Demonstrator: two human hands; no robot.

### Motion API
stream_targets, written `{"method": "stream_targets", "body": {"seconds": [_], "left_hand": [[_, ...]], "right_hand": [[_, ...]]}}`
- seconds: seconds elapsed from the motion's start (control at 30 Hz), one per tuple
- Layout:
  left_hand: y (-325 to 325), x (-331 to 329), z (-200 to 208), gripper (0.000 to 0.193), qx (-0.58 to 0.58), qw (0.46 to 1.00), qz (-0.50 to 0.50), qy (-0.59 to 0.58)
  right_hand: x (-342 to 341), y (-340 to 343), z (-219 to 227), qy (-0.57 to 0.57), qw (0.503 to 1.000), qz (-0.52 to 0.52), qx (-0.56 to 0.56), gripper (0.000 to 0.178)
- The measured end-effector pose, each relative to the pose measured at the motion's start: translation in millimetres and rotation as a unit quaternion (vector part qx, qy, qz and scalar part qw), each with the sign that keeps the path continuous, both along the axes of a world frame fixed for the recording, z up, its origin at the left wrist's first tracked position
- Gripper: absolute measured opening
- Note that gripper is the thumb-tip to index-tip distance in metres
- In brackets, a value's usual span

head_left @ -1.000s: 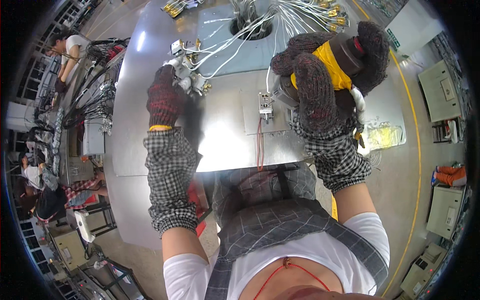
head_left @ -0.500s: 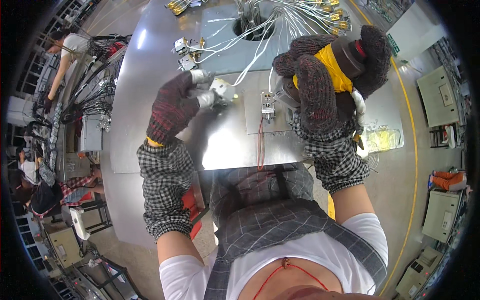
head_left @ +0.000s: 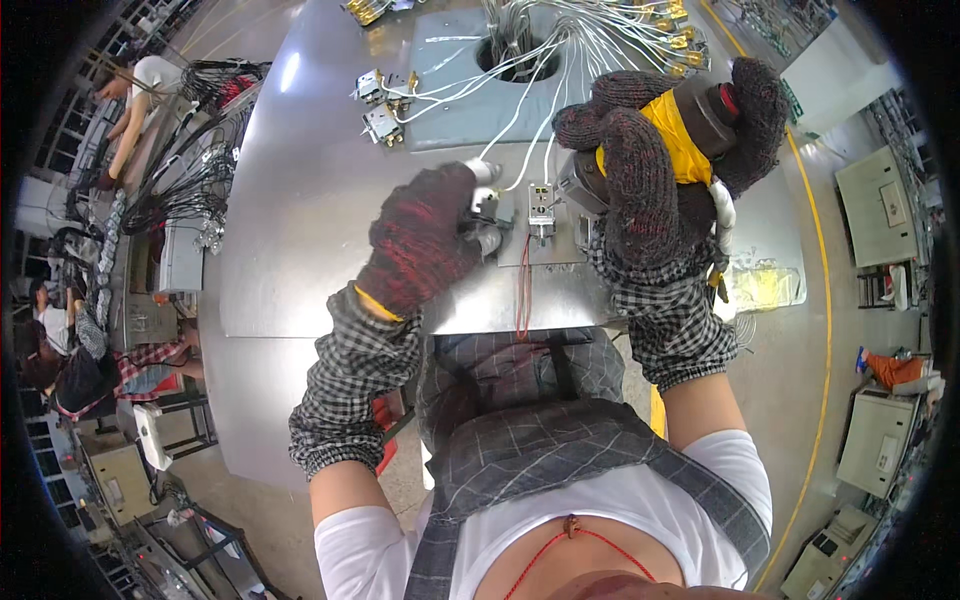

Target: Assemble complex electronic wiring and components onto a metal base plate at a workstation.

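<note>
My left hand (head_left: 425, 240), in a dark red-and-black knitted glove with white-wrapped fingertips, pinches a small white-and-metal terminal block (head_left: 487, 205). White wires run from that block up toward the bundle. Just to its right, a small metal block with screws (head_left: 541, 212) stands on a flat plate, and red wires (head_left: 524, 285) trail from it over the table's front edge. My right hand (head_left: 640, 185), in a dark knitted glove, is wrapped round a dark power tool (head_left: 690, 125) banded with yellow tape. The tool's lower end points toward the metal block; its tip is hard to make out.
White wires (head_left: 560, 45) come out of a round hole in a grey panel (head_left: 440, 115), ending in several brass-coloured and white terminal blocks (head_left: 380, 125). A clear plastic-covered yellow patch (head_left: 760, 284) lies at the table's right. At far left, a person (head_left: 150, 85) works beside black cables.
My left hand has moved right with the terminal block, close to the metal block on the plate. My right hand and the tool have barely moved.
</note>
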State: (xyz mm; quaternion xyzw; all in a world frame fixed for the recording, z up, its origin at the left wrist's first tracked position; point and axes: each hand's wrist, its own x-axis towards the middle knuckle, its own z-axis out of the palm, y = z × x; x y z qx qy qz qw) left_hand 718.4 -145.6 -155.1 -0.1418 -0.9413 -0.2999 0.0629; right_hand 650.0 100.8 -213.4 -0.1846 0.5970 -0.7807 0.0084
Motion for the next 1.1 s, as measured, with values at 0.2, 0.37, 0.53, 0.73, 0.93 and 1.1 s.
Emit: {"method": "stream_targets", "body": {"seconds": [0.2,0.37,0.53,0.73,0.93,1.1], "left_hand": [[-3.9,-7.3,-16.4,0.059,0.546,0.814,-0.061,-0.188],[-3.2,-6.6,-41.6,0.059,0.667,0.714,-0.076,-0.198],[22.9,-0.7,-19.4,0.060,0.309,0.949,-0.052,-0.026],[26.2,-13.0,-18.6,0.059,0.293,0.949,-0.067,-0.095],[33.8,-16.5,-13.3,0.056,0.140,0.988,-0.058,-0.033],[37.9,-12.6,-4.1,0.050,0.150,0.985,-0.053,-0.065]], "right_hand": [[6.1,1.4,16.5,0.069,0.997,-0.036,0.018,0.040],[19.4,-32.3,60.8,0.147,0.982,-0.029,-0.118,0.042],[15.6,-30.8,96.8,0.234,0.958,-0.063,-0.152,0.039],[12.6,-24.3,97.3,0.255,0.950,-0.106,-0.148,0.060],[12.8,-30.7,81.3,0.231,0.954,-0.092,-0.165,0.063],[-1.3,-22.5,58.9,0.158,0.975,-0.083,-0.130,0.062]]}}
